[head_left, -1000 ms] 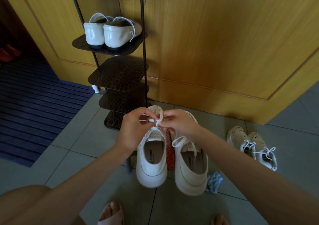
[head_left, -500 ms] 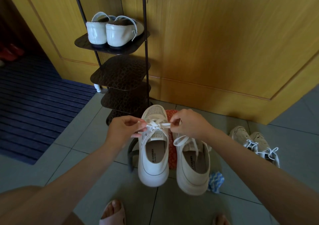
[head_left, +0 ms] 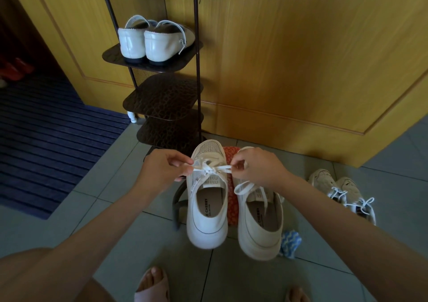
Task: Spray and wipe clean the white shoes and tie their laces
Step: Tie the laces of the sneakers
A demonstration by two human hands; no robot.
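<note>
Two white sneakers stand side by side on a small stool, heels toward me. On the left sneaker (head_left: 207, 211) a white lace (head_left: 212, 167) is knotted and stretched sideways across the tongue. My left hand (head_left: 163, 169) pinches its left end and my right hand (head_left: 257, 168) pinches its right end. The right sneaker (head_left: 260, 225) has a loose lace loop lying over its opening. A blue-and-white cloth (head_left: 289, 242) lies crumpled on the floor by that sneaker's heel.
A dark metal shoe rack (head_left: 163, 97) stands behind, with a cream pair (head_left: 152, 44) on a shelf. Another white laced pair (head_left: 342, 192) sits on the tiles at right. Wooden door behind, blue striped mat (head_left: 46, 139) left, my slippered feet below.
My hands have moved apart from the middle of the left sneaker, drawing the lace ends out sideways and tightening the knot. The view shifted slightly.
</note>
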